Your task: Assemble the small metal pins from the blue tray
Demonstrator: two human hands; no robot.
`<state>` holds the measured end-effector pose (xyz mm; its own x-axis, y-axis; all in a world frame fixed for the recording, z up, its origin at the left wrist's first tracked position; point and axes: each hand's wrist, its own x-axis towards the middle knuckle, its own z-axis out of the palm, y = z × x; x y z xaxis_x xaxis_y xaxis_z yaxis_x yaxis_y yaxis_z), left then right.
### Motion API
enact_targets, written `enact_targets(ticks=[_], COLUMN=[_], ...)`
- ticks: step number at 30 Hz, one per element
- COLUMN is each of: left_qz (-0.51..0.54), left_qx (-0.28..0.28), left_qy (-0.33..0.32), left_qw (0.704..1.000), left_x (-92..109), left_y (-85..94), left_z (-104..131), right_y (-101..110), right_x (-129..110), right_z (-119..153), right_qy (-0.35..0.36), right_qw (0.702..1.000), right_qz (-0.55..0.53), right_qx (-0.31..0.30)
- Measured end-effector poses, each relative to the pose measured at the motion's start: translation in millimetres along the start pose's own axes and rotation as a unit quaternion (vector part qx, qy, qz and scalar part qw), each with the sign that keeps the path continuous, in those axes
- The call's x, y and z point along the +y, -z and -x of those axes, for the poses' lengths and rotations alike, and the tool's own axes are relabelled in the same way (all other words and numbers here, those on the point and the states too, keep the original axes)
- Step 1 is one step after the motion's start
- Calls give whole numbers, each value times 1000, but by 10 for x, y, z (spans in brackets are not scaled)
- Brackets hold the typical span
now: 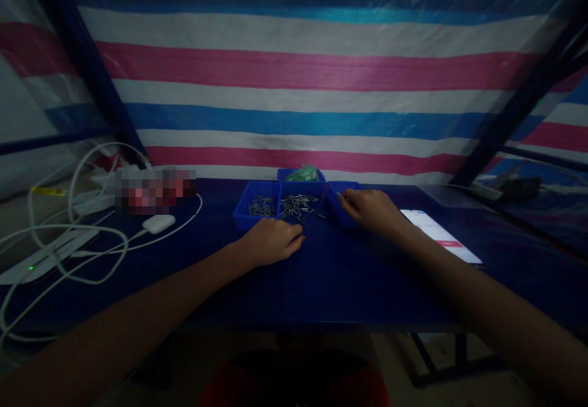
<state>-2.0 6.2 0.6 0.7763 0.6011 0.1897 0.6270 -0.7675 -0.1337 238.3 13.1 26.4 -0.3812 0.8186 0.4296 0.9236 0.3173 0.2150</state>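
My left hand (274, 242) rests at the table's near middle, just in front of the trays, with its fingers curled together; anything inside them is hidden. My right hand (371, 209) is over the right blue tray (340, 210), thumb and fingers pinched at its inside, and what they hold is too small to make out. The left blue tray (239, 212) holds small shiny metal pieces (261, 205). Beside it lies a pile of longer, thin metal pins (298, 205), some pointing toward my left hand. A back blue tray (282, 174) contains a green plastic bag (303, 173).
A lit phone (438, 235) lies on the blue table (321, 291) by my right forearm. At left are tangled white cables (124, 245), a white adapter (158, 223) and a power strip (50, 254). A striped sheet (294, 89) hangs behind, between dark metal posts (509, 101).
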Motion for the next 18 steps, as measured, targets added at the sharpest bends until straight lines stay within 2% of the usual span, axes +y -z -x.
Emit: enact_targets(ticks=[3,6,10,15,18], left_qz=[9,15,14,18,22], left_qx=[-12,-17,-13,-9,-9], left_qy=[-11,-18,-25,-28,-28], left_qw=[1000,1000,1000,999,999], left_x=[-6,-5,-7,-18,-18], left_y=[3,9,1,-13,-15], left_z=[2,5,8,8,6], right_y=[-55,-50,32,-10,-65], right_x=[73,4,-228,-380,-378], right_z=[-15,9,69,108,100], right_qy=[-63,-60,-10,96,131], right_qw=[998,998,999,995,991], right_qz=[24,16,1,-20,-18], right_qx=[-20,6,50,3,7])
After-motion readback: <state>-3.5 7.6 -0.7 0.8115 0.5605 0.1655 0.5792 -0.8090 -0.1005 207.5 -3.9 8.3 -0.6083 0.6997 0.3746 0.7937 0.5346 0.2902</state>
